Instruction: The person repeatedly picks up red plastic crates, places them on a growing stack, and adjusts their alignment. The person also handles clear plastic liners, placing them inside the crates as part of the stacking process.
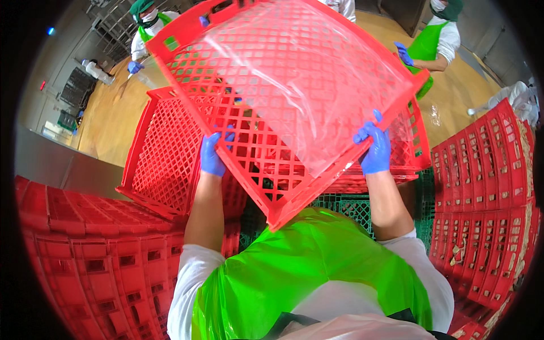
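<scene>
A red plastic lattice crate point(272, 148) is held up before me, tilted, with one corner pointing at my apron. My left hand point(212, 155), in a blue glove, grips its left rim. My right hand point(374, 146), gloved the same way, grips the rim on the right side. A clear plastic sheet point(297, 97) lies over much of the crate's floor. Below and behind it are another red crate point(165, 148) on the left and red crates point(408, 144) on the right, partly hidden by the raised one.
Red crate stacks rise at my left point(106, 255) and right point(476, 204); the right ones show brown material through their slots. A green crate point(348, 208) sits low ahead. Co-workers in green aprons stand at far left point(146, 25) and far right point(429, 42) on the yellow floor point(106, 114).
</scene>
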Demonstrator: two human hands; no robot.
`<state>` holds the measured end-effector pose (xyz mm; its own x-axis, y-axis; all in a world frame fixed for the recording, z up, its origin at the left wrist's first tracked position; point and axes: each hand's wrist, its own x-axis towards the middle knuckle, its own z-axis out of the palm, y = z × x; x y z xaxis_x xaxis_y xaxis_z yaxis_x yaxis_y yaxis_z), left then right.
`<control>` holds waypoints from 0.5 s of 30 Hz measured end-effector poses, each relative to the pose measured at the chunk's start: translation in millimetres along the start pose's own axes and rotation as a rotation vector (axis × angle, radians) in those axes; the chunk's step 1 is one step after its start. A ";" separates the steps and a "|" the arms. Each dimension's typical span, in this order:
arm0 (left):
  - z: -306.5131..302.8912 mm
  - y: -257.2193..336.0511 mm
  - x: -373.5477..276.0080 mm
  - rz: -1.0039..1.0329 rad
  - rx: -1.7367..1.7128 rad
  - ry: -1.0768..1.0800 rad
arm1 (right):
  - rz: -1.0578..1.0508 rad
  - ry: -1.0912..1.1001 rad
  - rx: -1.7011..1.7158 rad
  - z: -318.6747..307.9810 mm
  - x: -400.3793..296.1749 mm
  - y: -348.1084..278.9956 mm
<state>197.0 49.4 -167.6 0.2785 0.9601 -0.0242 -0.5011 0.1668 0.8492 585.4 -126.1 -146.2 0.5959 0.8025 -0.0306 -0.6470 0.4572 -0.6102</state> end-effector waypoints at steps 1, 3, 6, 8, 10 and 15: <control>5.7 -14.1 15.3 -0.025 0.032 -0.024 | -0.035 0.032 -0.011 -14.8 -2.9 -6.4; 11.1 -42.2 42.6 -0.114 0.061 -0.043 | -0.106 0.104 -0.029 -37.3 -12.2 -14.8; 31.9 -69.0 71.4 -0.220 0.111 -0.111 | -0.155 0.236 -0.077 -46.3 -27.6 -18.4; 47.6 -78.8 88.6 -0.285 0.143 -0.171 | -0.185 0.311 -0.111 -56.6 -35.1 -12.7; 48.9 -91.4 101.8 -0.364 0.114 -0.246 | -0.199 0.376 -0.105 -55.4 -49.6 -7.5; 44.8 -101.7 153.9 -0.595 0.244 -0.350 | -0.211 0.559 -0.148 -51.1 -72.9 24.8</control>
<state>327.6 170.1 -234.1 0.7124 0.5883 -0.3827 0.0018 0.5438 0.8392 550.1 -192.8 -199.5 0.8891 0.3595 -0.2834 -0.4390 0.4940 -0.7505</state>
